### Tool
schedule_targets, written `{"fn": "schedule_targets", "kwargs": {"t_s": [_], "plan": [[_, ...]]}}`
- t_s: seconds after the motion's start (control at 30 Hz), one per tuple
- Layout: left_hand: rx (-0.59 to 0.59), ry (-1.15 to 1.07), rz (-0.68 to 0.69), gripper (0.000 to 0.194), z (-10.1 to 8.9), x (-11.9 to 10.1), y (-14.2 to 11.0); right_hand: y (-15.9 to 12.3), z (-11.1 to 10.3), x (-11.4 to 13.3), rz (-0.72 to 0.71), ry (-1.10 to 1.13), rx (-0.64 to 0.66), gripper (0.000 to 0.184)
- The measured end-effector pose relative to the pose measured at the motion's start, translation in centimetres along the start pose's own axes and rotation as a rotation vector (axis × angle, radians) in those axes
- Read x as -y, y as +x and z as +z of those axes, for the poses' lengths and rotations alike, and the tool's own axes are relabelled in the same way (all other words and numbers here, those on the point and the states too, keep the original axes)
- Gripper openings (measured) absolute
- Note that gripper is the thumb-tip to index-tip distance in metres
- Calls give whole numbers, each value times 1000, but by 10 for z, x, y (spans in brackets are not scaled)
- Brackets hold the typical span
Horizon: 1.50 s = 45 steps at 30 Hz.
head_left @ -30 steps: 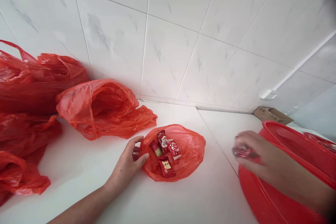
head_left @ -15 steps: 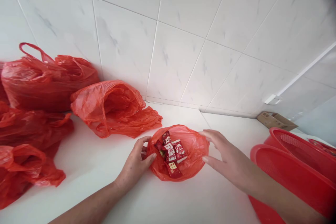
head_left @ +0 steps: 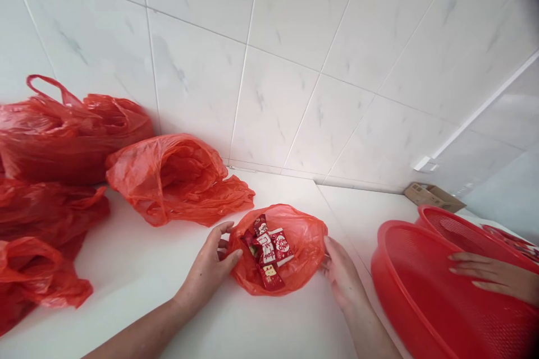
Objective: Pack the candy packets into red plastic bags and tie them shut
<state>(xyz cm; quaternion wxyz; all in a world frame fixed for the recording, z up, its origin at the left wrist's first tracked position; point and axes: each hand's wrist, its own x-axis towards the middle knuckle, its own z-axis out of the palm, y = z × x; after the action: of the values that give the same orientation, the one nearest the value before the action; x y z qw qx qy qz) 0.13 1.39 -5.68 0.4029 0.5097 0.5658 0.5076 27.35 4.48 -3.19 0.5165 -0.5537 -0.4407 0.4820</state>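
Note:
A red plastic bag sits mouth up on the white table, its rim spread wide. Inside its left half lie several small red and white snack packets. My left hand grips the left side of the rim, thumb over the edge and fingers outside. On the opposite side, my right hand holds the rim, its thumb along the edge and its fingers partly hidden behind the plastic.
Another person's hand reaches into a red plastic basket at the right. A cardboard box stands behind it. An opened red bag lies near the tiled wall, with several filled red bags further left.
My right hand has turned and closed on the bag's right rim. The near basket has shifted left and tilted, and another person's hand has appeared in it. The view has shifted slightly.

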Motion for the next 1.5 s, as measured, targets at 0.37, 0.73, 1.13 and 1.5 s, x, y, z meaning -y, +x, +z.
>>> {"fn": "schedule_targets", "kwargs": {"t_s": [0.37,0.73,1.13,1.5], "plan": [[-149,-128,113,35,-5,4,5,26,-11,45,-145,317,-3,15],[-159,-280,57,22,-14,-7,13,30,-24,6,1,439,42,22],[8,-546,128,20,0,-97,41,18,-29,26,-134,436,151,29],[131,-671,12,17,12,-101,20,-23,-7,71,-369,-78,-146,33]]}}
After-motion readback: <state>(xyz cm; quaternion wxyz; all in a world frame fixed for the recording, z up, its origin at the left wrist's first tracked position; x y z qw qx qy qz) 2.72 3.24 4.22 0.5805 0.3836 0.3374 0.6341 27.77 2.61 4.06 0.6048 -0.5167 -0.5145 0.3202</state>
